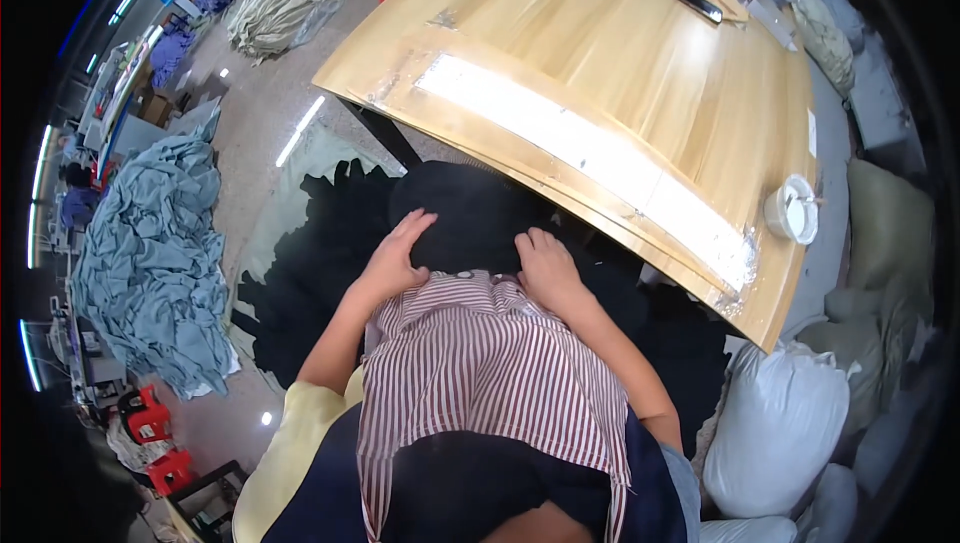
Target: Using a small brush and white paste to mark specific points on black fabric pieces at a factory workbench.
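Note:
A smooth piece of black cloth (462, 218) lies in front of my body, just below the near edge of the table. At its left side rests my left hand (393, 260), thumb and fingers apart and touching the cloth. My right hand (550, 265) is on its right side, with the fingers curled over the cloth's edge; what the fingertips grip is partly hidden. Below both hands a red-and-white striped apron (480, 353) covers my lap. More black cut cloth with jagged edges (310, 263) spreads underneath and to the left.
A wooden table (560, 23) with a pale strip along its near side slants across the front. On it are a white cup (792, 211) and a black phone (690, 0). A blue-grey cloth heap (155, 253) lies left; stuffed white sacks (778, 428) stand right.

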